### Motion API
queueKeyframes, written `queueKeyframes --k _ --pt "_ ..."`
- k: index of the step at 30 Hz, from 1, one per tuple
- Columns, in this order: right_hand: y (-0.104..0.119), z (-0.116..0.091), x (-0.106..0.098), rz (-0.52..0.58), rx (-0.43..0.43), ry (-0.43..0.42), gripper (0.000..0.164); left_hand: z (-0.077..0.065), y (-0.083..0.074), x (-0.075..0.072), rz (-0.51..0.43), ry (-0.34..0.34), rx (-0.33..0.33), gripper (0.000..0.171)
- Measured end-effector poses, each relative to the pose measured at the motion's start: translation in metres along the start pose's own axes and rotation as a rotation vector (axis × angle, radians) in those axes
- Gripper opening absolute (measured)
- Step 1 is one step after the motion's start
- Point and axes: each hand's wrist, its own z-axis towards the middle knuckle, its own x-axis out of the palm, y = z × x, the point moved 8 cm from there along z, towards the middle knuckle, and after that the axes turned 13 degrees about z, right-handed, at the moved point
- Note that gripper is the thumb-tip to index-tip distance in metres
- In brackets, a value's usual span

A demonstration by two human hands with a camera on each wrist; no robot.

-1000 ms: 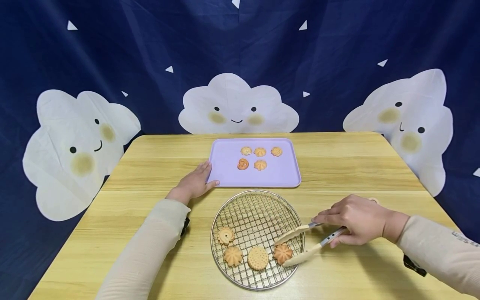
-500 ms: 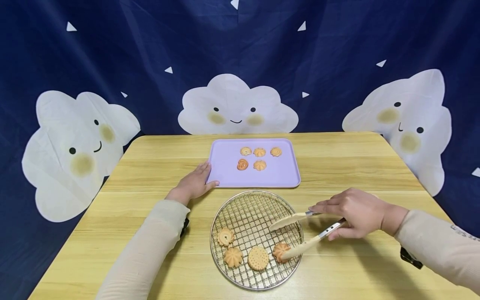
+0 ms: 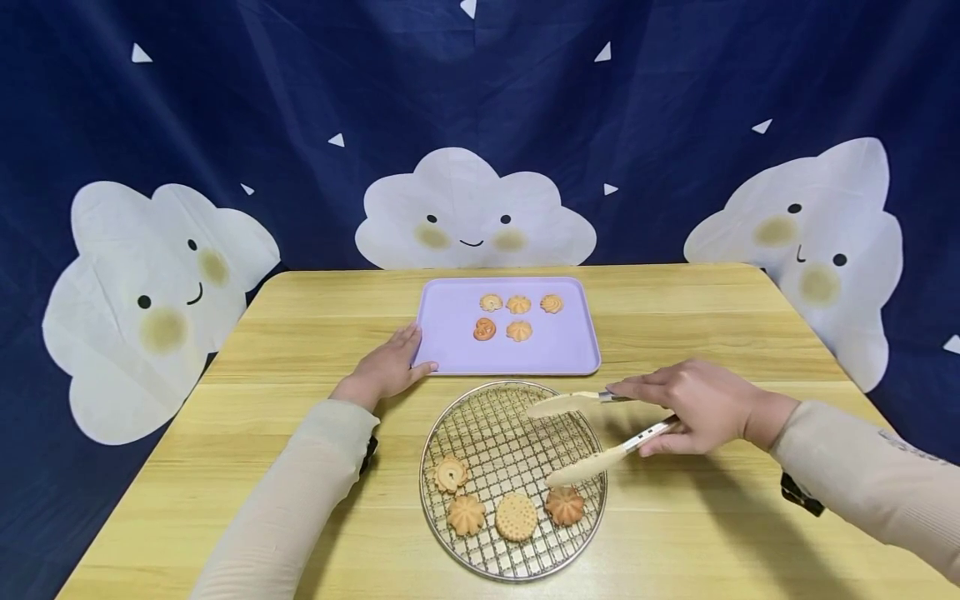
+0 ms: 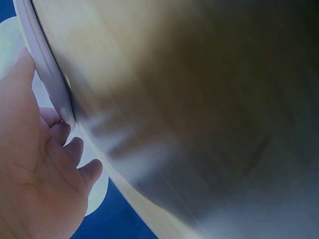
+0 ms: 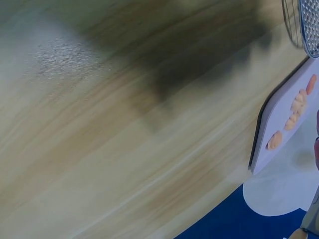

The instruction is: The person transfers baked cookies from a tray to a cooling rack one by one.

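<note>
My right hand (image 3: 697,408) holds metal-handled tongs with cream tips (image 3: 588,468). Their arms are spread apart over the right side of a round wire rack (image 3: 510,442), and nothing lies between the tips. Just below the nearer tip sits a brown flower-shaped cookie (image 3: 565,506). Also on the rack are a round dotted cookie (image 3: 516,517), a paler flower-shaped cookie (image 3: 467,514) and a ring cookie (image 3: 451,474). My left hand (image 3: 386,367) rests with extended fingers against the left edge of a lilac tray (image 3: 450,346), its thumb at the front corner. The left wrist view shows this hand (image 4: 45,169) beside the tray rim.
Several small cookies (image 3: 519,331) lie in two rows on the tray, right of its middle. The rack stands just in front of the tray on a wood-grain table (image 3: 712,325). A dark blue curtain (image 3: 645,100) with cloud figures hangs behind the table.
The right hand and tongs have moved away from the brown cookie, up and left across the rack, with the tips spreading wider. The cookie stays on the rack; the left hand has not moved.
</note>
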Motion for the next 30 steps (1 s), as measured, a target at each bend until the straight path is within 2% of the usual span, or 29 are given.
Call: queueKeyframes --k 6,13,21,30 --pt "-0.01 0.005 0.001 -0.026 0.099 -0.012 0.077 0.0 -0.001 0.0 -0.001 -0.005 0.005 0.08" --pt "-0.024 0.01 0.004 -0.067 0.28 -0.018 0.081 -0.002 -0.002 -0.002 -0.001 -0.011 0.011 0.079" --pt "-0.038 0.02 0.007 -0.056 0.441 -0.035 0.082 -0.002 -0.003 -0.004 -0.003 -0.013 0.013 0.079" --pt "-0.057 0.029 0.015 -0.04 0.645 -0.004 0.087 -0.002 -0.002 -0.004 0.001 -0.005 0.009 0.079"
